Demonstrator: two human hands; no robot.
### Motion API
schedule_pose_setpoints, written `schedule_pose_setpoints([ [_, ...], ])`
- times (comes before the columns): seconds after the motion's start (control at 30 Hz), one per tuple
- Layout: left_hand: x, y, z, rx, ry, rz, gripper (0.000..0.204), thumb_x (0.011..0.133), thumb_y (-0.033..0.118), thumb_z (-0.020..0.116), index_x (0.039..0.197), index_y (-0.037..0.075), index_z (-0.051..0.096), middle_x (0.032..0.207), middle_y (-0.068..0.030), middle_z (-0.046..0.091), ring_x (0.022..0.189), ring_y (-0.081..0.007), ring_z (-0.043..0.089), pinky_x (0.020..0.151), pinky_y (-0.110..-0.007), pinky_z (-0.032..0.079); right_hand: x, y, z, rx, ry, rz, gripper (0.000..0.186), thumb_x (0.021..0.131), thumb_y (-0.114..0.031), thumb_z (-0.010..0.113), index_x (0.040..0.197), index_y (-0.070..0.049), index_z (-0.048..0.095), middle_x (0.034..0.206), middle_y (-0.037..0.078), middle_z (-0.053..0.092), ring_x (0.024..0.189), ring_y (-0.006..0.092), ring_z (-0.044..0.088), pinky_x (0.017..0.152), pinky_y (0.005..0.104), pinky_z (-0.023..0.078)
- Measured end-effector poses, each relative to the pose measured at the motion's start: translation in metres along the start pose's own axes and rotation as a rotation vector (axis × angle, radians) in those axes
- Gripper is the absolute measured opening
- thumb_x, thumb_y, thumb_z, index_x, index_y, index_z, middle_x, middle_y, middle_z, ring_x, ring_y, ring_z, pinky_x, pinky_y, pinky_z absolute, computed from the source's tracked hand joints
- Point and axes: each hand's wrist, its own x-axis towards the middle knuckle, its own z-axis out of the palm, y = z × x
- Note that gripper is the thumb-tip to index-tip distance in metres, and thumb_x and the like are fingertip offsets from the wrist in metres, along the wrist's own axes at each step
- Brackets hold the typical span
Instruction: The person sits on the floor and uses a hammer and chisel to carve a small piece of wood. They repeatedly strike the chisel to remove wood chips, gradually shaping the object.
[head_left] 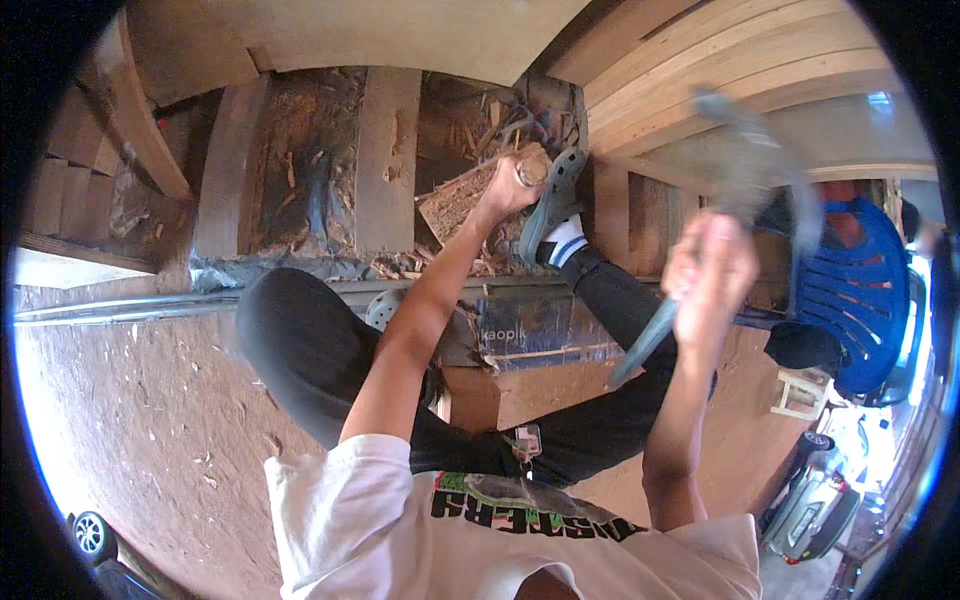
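- The left hand (510, 192) was clasped on the right end of a rough wooden block (460, 205), most of which lay leftward of the grip.
- A grey clog (566, 185) stood just beside that hand.
- The right hand (712, 262) was wrapped around a tool's handle (648, 343), its blurred head (755, 160) above the fist.

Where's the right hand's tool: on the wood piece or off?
Off: the blurred tool is in the right hand, apart from the wood piece the left hand holds.
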Motion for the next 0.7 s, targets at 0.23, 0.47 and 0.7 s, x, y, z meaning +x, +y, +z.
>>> schedule_pose_setpoints([
  [0.23, 0.004, 0.008, -0.008, -0.055, 0.000, 0.075, 0.017, 0.071, 0.010, 0.069, 0.080, 0.000, 0.059, 0.074, -0.0128, 0.060, 0.067, -0.0235, 0.058, 0.060, -0.039, 0.046, 0.015, 0.098, 0.061, -0.670, -0.314, 0.077, 0.044, 0.098, -0.038, 0.054, 0.089, 0.005, 0.062, 0.065, 0.009, 0.060, 0.061, 0.0195, 0.060, 0.063, 0.0379, 0.049],
  [0.47, -0.002, -0.007, 0.001, 0.092, -0.014, 0.126, 0.017, 0.071, 0.008, 0.069, 0.085, -0.002, 0.066, 0.081, -0.0114, 0.066, 0.073, -0.0197, 0.060, 0.066, -0.038, 0.050, 0.001, 0.043, 0.011, -0.163, -0.150, 0.224, 0.035, 0.097, -0.040, 0.056, 0.091, -0.005, 0.060, 0.062, -0.004, 0.050, 0.048, 0.0057, 0.044, 0.042, 0.0210, 0.034],
  [0.7, 0.000, -0.007, -0.005, -0.075, 0.019, -0.060, 0.020, 0.071, 0.013, 0.074, 0.082, -0.004, 0.068, 0.075, -0.0136, 0.068, 0.066, -0.0173, 0.060, 0.067, -0.036, 0.051, 0.013, 0.075, 0.045, 0.078, 0.049, -0.257, 0.026, 0.098, -0.024, 0.055, 0.085, -0.001, 0.056, 0.065, 0.002, 0.053, 0.050, 0.0116, 0.046, 0.044, 0.0264, 0.038],
])
